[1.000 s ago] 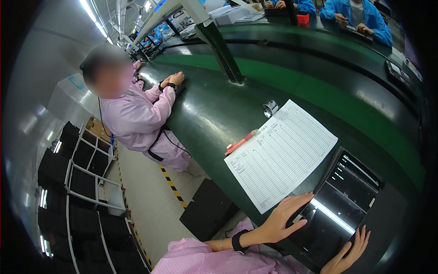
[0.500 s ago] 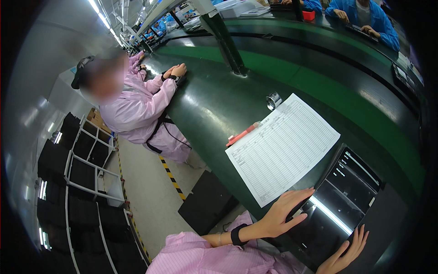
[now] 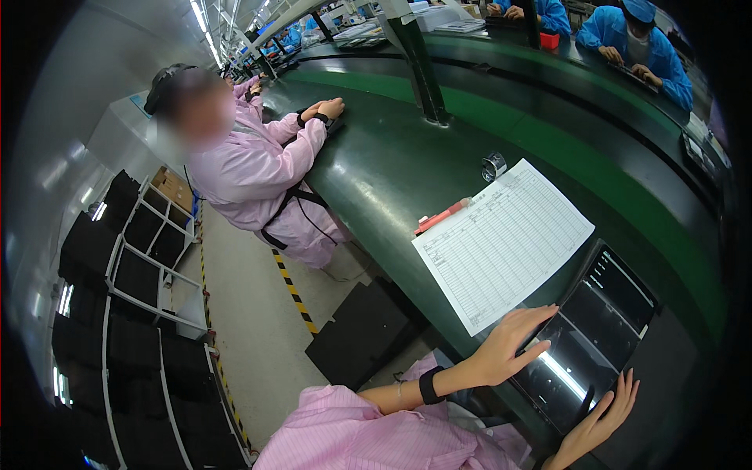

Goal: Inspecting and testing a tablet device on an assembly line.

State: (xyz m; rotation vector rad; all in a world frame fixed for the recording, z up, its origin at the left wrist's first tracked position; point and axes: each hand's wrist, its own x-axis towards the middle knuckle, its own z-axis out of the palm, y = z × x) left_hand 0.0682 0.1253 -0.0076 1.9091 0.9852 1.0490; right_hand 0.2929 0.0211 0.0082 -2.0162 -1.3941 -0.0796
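A flat black glossy-screened tablet lay on the dark green workbench, just beside a white printed sheet of paper. The left hand rested open on the tablet's near-left edge, fingers spread. The right hand touched its lower corner, fingers extended.

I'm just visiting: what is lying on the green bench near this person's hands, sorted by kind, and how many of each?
Black tablets, glossy screen, held between the left hand and the right hand: 1
Printed paper forms: 1
Red pens at the form's edge: 1
Clear tape rolls: 1
Total: 4
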